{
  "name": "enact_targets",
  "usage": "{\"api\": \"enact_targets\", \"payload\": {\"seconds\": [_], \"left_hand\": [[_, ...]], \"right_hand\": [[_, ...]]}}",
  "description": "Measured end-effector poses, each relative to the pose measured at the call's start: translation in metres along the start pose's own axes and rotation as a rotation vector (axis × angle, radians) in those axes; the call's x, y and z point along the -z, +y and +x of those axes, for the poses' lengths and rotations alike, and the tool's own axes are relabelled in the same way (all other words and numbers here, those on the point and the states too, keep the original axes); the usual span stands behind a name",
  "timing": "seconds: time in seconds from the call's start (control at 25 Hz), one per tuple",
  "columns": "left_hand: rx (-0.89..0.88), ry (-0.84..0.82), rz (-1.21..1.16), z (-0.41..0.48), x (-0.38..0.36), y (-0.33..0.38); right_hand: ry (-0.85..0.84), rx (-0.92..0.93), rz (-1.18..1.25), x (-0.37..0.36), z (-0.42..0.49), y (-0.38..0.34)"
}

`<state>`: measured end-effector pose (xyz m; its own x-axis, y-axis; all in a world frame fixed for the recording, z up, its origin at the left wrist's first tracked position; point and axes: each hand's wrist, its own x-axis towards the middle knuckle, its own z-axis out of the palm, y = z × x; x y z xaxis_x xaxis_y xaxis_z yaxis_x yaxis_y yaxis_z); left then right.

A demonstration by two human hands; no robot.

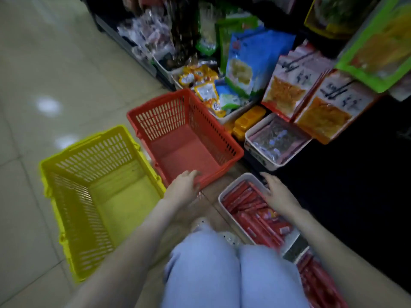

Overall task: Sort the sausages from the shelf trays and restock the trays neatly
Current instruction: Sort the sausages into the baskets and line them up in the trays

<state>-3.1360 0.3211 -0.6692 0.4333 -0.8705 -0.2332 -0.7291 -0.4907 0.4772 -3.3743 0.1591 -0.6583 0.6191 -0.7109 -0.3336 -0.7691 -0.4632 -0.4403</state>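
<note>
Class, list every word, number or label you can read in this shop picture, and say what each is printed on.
None can be read for certain.
Orange and white bags: large black brush characters, too blurred to read.
Blue bag: red logo, blurred.
Sausages in the tray: print too small.

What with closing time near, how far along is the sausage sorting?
Done: a white tray of red sausages sits on the floor; the red basket and yellow basket stand empty nearby. In hand: the left hand grips the red basket's rim, the right hand rests on the tray. Left: all sorting and restocking.
</note>
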Motion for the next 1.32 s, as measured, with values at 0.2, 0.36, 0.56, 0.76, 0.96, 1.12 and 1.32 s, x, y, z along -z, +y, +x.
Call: {"api": "enact_targets", "payload": {"seconds": [0.2, 0.36, 0.56, 0.76, 0.96, 1.12, 1.32], "left_hand": [[-0.095, -0.023, 0.187, 0.065, -0.086, -0.018], [-0.080, 0.045, 0.378, 0.072, -0.119, -0.015], [-0.161, 0.157, 0.405, 0.062, -0.135, -0.007], [-0.274, 0.036, 0.173, 0.046, -0.136, 0.006], [-0.151, -0.156, -0.021, 0.046, -0.119, 0.005], [-0.166, -0.212, -0.073, 0.051, -0.115, 0.002], [-0.098, -0.225, -0.066, 0.041, -0.117, -0.008]], "right_hand": [[-0.164, -0.068, -0.092, -0.110, 0.041, 0.077], [-0.331, -0.004, -0.206, -0.167, 0.051, 0.097], [-0.396, -0.010, -0.215, -0.195, 0.053, 0.111], [-0.373, -0.069, -0.101, -0.184, 0.055, 0.116], [-0.301, -0.104, 0.063, -0.167, 0.031, 0.111], [-0.213, -0.173, 0.220, -0.151, 0.020, 0.111], [-0.085, -0.228, 0.349, -0.125, 0.023, 0.097]]}}
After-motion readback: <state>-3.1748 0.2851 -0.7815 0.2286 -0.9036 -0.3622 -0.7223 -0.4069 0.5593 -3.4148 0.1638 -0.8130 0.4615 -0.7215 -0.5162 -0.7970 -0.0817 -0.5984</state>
